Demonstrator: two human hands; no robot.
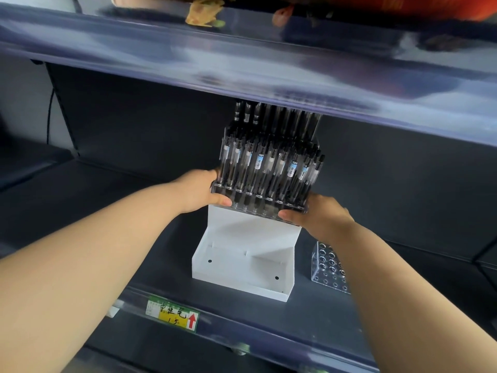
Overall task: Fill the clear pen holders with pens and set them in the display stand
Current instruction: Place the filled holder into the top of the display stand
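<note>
A price tag (173,313) is stuck on the front edge of the dark shelf (121,224), at 7 o'clock from the white display stand (242,267). The tag is green and yellow. It has handwritten Chinese characters that look like 中性笔, the number 1.5, and a red arrow pointing up.

The clear pen holder (258,201) is a see-through plastic block with rows of round holes. It is at 12 o'clock from the low front tray of the stand, up at the top of the stand's tall back step. I cannot tell if it is resting there. It is full of pens (259,162) with clear bodies, black tips and small white barcode stickers.

The left hand (200,191) grips the holder's end at 9 o'clock, thumb curled over the front. The right hand (317,214) grips the end at 3 o'clock the same way.

More dark pens (255,114) stand behind, at 12 o'clock, reaching under the shiny upper shelf (242,57).

The stand is smooth white, shaped like steps, with two small black dots.

A second holder (329,267), clear with round holes, sits at 3 o'clock from the stand.
</note>
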